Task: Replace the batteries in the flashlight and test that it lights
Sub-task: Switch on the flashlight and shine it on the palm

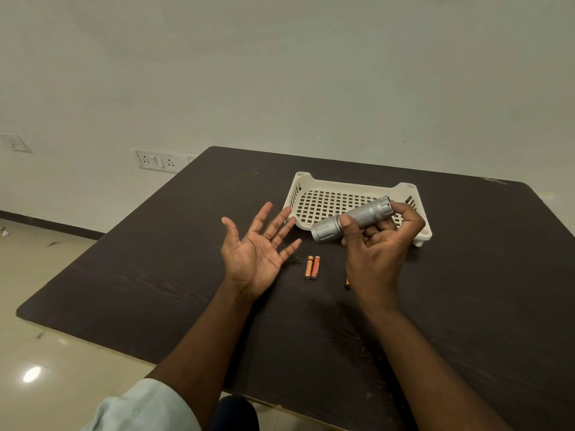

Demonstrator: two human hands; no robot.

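Observation:
My right hand (378,244) is shut on a silver flashlight (357,217), held above the table with its wide head pointing left and down and its tail up to the right. To the left of the flashlight head, my left hand (258,247) is held palm up with fingers spread and holds nothing. Two orange batteries (312,267) lie side by side on the dark table between my hands. Behind my right wrist, only the edge of a third battery (347,283) shows.
A cream perforated plastic tray (314,181) sits on the dark table (186,290) behind the flashlight. The table's left edge drops to a tiled floor. Wall sockets (155,160) are on the wall at the left.

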